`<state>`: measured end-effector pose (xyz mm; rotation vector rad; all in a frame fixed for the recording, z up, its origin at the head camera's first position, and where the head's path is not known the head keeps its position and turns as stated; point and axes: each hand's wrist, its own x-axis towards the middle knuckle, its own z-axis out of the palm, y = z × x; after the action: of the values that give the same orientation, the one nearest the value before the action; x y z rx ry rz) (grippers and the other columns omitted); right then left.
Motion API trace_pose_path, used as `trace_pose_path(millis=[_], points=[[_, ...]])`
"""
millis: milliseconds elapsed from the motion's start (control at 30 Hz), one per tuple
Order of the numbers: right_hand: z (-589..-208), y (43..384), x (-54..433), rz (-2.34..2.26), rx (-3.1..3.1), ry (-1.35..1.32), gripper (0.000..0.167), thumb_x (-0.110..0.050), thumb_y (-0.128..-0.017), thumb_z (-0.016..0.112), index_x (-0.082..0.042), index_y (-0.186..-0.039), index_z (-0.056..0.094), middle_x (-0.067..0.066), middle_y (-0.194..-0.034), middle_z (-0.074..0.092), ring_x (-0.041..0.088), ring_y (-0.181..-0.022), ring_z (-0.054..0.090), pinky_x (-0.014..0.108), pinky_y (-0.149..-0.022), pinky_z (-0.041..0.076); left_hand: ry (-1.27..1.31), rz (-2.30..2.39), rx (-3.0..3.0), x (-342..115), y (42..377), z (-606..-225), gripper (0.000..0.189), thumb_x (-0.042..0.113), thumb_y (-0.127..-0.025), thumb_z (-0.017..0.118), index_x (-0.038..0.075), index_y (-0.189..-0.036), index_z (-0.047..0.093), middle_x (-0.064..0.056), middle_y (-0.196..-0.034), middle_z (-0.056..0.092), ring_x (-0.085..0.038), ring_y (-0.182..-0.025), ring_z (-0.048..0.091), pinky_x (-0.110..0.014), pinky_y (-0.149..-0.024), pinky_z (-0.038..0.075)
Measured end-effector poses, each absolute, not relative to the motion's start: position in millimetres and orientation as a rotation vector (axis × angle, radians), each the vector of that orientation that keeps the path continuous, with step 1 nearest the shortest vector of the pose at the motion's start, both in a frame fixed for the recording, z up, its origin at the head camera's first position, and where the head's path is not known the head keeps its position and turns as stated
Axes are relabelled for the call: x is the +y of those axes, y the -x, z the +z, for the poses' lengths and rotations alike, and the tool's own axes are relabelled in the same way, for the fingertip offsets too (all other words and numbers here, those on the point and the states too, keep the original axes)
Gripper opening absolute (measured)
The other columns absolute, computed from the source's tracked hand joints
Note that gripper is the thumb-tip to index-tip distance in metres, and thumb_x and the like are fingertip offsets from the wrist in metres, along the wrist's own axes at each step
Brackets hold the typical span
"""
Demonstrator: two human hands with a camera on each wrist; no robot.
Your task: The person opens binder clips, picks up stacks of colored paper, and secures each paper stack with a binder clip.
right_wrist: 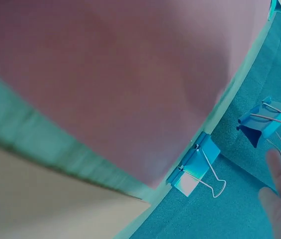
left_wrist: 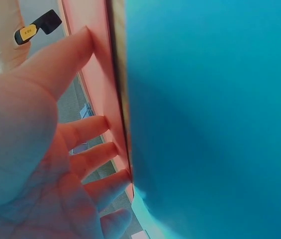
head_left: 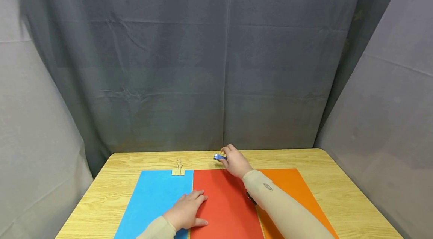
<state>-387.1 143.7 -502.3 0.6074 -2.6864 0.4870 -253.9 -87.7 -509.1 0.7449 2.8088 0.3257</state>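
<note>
My right hand (head_left: 235, 162) pinches a blue binder clip (head_left: 220, 157) just beyond the far edge of the red sheet (head_left: 223, 201). In the right wrist view, the thumb and fingers are at this binder clip's (right_wrist: 263, 121) wire handles, its mouth turned toward the sheet edge. Another binder clip (right_wrist: 196, 164) sits at the red sheet's far corner in that view; the head view hides it behind my right hand. My left hand (head_left: 185, 211) rests with spread fingers on the red sheet, near its border with the blue sheet (head_left: 152, 201).
A yellow binder clip (head_left: 178, 169) with upright wire handles sits on the blue sheet's far edge. An orange sheet (head_left: 291, 184) lies to the right, partly under my right forearm. The wooden table (head_left: 341, 190) surrounds the sheets, with a grey curtain (head_left: 162, 81) behind.
</note>
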Motion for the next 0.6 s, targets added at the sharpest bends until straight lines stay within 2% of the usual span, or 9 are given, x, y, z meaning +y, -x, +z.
trace_pose_path(millis=[133,600], points=[[-500.5,384.9,145.5,0.524,-2.673,-0.608,0.035,-0.021,-0.095,0.076,-0.003,-0.124,0.065,0.007,-0.110,0.061,0.013,-0.083,0.062,0.030,-0.080,0.059,-0.744,0.327,2.810,-88.0,253.4,-508.4,0.076,0.053,-0.085,0.080,0.014,-0.145,0.057,-0.008,-0.154,0.050,-0.030,-0.144,0.046,-0.058,-0.115,0.039],[-495.7,378.0,149.2,0.576,-2.688,-0.581,0.032,-0.023,-0.096,0.075,-0.005,-0.121,0.068,0.005,-0.109,0.063,0.013,-0.087,0.065,0.031,-0.081,0.060,-0.756,0.326,2.811,-88.4,251.3,-505.0,0.076,0.052,-0.085,0.080,0.012,-0.145,0.057,-0.009,-0.154,0.050,-0.032,-0.144,0.045,-0.059,-0.115,0.039]])
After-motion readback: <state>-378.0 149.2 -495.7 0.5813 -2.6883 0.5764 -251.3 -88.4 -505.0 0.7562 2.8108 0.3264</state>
